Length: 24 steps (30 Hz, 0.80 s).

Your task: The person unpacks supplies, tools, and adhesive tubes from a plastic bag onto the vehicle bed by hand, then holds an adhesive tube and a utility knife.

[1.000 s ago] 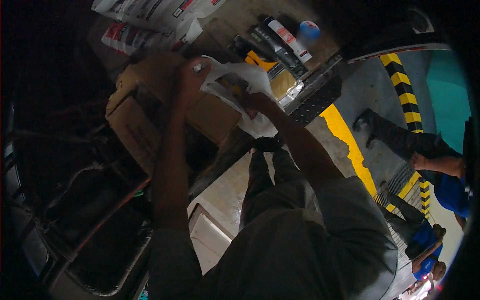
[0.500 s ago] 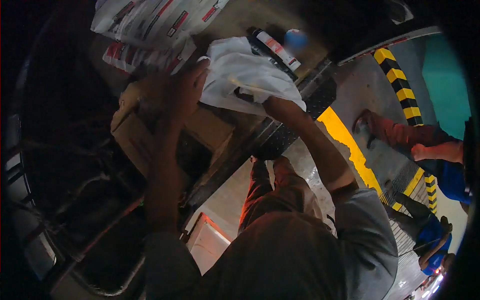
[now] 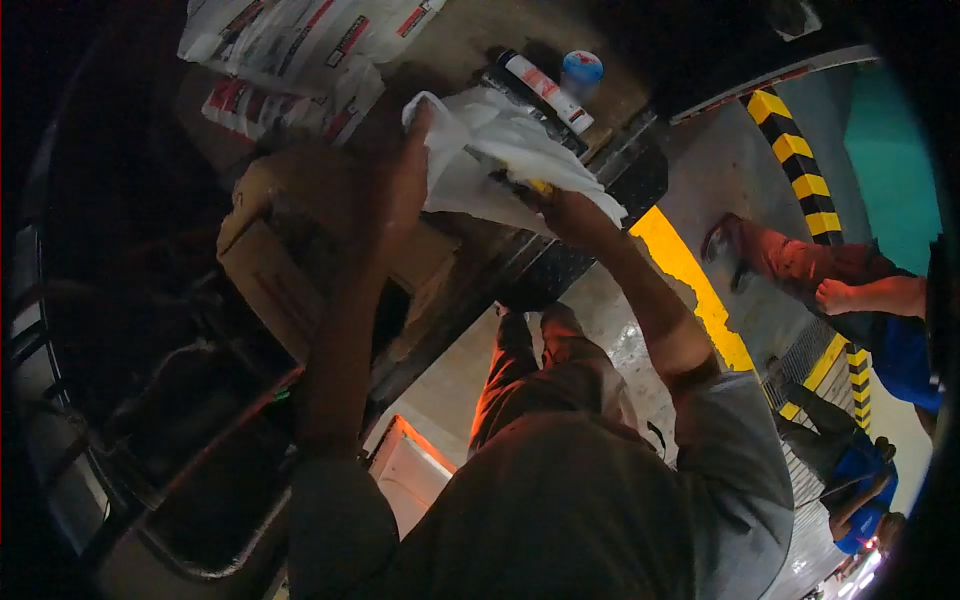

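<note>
A white plastic bag [image 3: 480, 130] lies crumpled on the dark surface in front of me. My left hand [image 3: 408, 155] is closed on the bag's left edge and lifts it. My right hand [image 3: 575, 215], at the bag's opening, is closed around a yellow-and-black object [image 3: 538, 187], perhaps a tool; most of it is hidden by the fingers and bag. Just beyond the bag lie a white-and-red tube [image 3: 545, 90] and a small tub with a blue lid [image 3: 582, 68].
Printed white sacks [image 3: 310, 40] lie at the far left. An opened cardboard box [image 3: 265, 270] stands below my left forearm. At the right are a yellow floor line [image 3: 690, 285], a black-and-yellow barrier [image 3: 800, 170] and two people, one with a hand [image 3: 845, 297] showing.
The bag's left edge has risen in my left hand, and its opening looks wider. More of the yellow-and-black object shows at my right hand.
</note>
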Motion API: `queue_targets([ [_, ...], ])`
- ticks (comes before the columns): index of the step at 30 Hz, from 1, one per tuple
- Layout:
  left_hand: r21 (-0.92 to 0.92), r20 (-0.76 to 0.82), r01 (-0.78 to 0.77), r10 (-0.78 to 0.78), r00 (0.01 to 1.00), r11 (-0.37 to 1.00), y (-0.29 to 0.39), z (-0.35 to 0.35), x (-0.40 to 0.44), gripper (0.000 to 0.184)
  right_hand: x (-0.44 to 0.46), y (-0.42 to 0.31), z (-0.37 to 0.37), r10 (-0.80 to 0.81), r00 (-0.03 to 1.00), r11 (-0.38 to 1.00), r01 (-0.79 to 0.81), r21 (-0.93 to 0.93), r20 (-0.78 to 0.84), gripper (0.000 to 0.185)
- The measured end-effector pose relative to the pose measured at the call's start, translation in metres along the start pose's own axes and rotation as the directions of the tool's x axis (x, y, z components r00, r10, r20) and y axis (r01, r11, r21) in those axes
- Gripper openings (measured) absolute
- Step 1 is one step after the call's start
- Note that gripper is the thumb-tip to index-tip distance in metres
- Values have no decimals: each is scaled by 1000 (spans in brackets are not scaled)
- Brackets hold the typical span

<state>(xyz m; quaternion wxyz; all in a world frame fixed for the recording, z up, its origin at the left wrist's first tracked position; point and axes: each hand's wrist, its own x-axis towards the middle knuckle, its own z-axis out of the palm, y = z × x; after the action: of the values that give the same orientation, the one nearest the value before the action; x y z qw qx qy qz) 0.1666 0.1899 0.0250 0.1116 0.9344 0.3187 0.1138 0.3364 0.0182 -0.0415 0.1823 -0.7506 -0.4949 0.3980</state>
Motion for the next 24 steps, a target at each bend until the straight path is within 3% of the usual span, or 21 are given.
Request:
queue_targets([
  [1, -15, -64, -29, 28, 998, 999, 0, 1, 0, 49, -3, -4, -4, 25, 995, 1000, -24, 8, -95, 40],
  [2, -41, -201, -88, 78, 976, 995, -1, 0, 1, 50, 3, 10, 5, -76, 984, 997, 76, -6, -162, 39],
  [4, -49, -278, -125, 107, 955, 991, 3, -4, 1, 52, 14, 49, 33, -261, 920, 965, 258, -49, -294, 36],
  [7, 49, -102, -36, 41, 994, 998, 14, -15, 0, 52, 9, 34, 34, -153, 975, 987, 143, -71, -161, 36],
  [9, 182, 43, 4, -12, 999, 983, 19, -15, 0, 53, -5, 15, 21, -100, 979, 995, 103, 9, -177, 37],
  [12, -65, 137, 265, -255, 957, 962, 4, 4, -4, 52, -30, -4, 3, -89, 945, 992, 112, 54, -316, 34],
  [13, 4, 157, 191, -189, 969, 982, 5, 7, -7, 55, -38, -5, -2, -92, 921, 991, 122, 56, -379, 32],
  [15, 136, 213, 36, -65, 975, 990, 17, -7, -17, 62, -57, -12, -15, -19, 898, 962, 137, 238, -440, 27],
  [16, 65, 264, 64, -79, 961, 996, 25, -16, -19, 59, -62, -11, -19, 17, 887, 934, 151, 325, -462, 25],
  [17, -4, 317, 96, -90, 944, 995, 36, -29, -19, 57, -62, -3, -16, -15, 801, 836, 338, 432, -598, 21],
  [19, 2, 254, 31, -30, 967, 1000, 35, -29, -18, 59, -76, -34, -46, 317, 792, 518, 317, 795, -523, 22],
  [21, 191, 28, -135, 132, 991, 972, 5, -14, -7, 68, -78, -49, -72, 468, 642, 537, 339, 772, -607, 22],
  [24, 446, 19, -212, 228, 974, 869, -56, -39, 29, 77, -73, -28, -90, 390, 620, 584, 406, 703, -681, 22],
])
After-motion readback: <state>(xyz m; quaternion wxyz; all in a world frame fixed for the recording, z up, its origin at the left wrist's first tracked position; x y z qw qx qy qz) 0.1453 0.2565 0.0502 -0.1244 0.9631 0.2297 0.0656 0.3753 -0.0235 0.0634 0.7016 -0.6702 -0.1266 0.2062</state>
